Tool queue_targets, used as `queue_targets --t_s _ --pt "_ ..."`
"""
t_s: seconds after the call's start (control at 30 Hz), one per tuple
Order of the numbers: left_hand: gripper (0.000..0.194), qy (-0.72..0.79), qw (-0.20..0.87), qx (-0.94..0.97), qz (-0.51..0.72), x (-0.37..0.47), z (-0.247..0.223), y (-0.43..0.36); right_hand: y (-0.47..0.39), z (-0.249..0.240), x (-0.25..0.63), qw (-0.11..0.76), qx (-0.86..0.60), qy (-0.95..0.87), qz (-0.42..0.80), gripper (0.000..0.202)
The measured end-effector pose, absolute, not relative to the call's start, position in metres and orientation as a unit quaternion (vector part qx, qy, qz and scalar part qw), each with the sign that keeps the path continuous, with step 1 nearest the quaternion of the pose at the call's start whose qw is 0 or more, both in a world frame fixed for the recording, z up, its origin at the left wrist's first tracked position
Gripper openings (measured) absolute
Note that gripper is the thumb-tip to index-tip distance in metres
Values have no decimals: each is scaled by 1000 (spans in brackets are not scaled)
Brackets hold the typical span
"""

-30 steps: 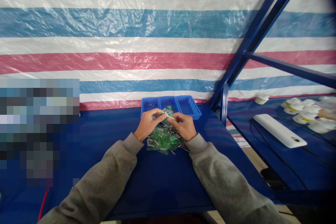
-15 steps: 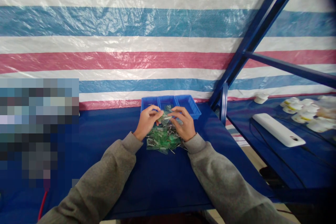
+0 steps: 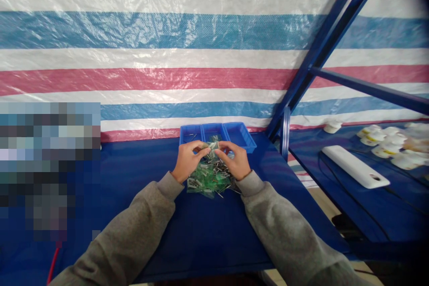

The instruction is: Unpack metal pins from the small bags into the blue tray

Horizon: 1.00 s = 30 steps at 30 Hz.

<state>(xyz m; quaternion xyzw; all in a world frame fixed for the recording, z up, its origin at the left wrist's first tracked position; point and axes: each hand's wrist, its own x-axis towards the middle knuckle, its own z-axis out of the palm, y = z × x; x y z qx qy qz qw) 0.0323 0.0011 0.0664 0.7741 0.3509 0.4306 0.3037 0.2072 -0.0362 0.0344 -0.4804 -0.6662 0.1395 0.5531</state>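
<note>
Between the fingertips of both hands is a small clear plastic bag (image 3: 213, 146) with a greenish tint; what it contains is too small to make out. My left hand (image 3: 187, 159) pinches its left side with thumb and forefinger. On the right side, my right hand (image 3: 236, 161) grips it the same way. Just below the hands lies a pile of small green-tinted bags (image 3: 206, 178) holding metal pieces. Loose thin metal pieces (image 3: 221, 169), like screws or pins, lie among them, partly covered by my right hand.
Behind the hands stands a blue three-part tray (image 3: 248, 137) on the blue table (image 3: 208, 232); its left section holds a few thin pieces. A blue metal frame (image 3: 306, 76) rises at right. Beyond it are a white power bank-like device (image 3: 355, 165), cables and white round parts (image 3: 385, 147).
My right fingers, looser before, have closed on the bag's right side. Both hands have come level and nearer each other, with the bag held more upright.
</note>
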Motion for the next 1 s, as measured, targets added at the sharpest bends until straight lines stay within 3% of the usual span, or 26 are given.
queue_targets --t_s 0.13,0.47,0.6,0.73,0.83,1.0 --pt "25 362 319 760 435 32 64 0 -36 34 208 520 -487 -682 166 26" --pt "30 341 430 714 434 34 65 0 -37 33 207 549 -488 -653 185 27" --pt "37 340 478 671 453 33 66 2 -37 34 207 568 -449 -677 135 32" --pt "36 333 499 664 447 34 66 0 -37 35 207 554 -430 -709 67 19" --pt "31 337 464 697 430 35 70 -3 -37 34 206 558 -433 -706 56 13" --pt "30 323 301 786 433 33 79 -4 -37 32 206 554 -478 -679 59 17"
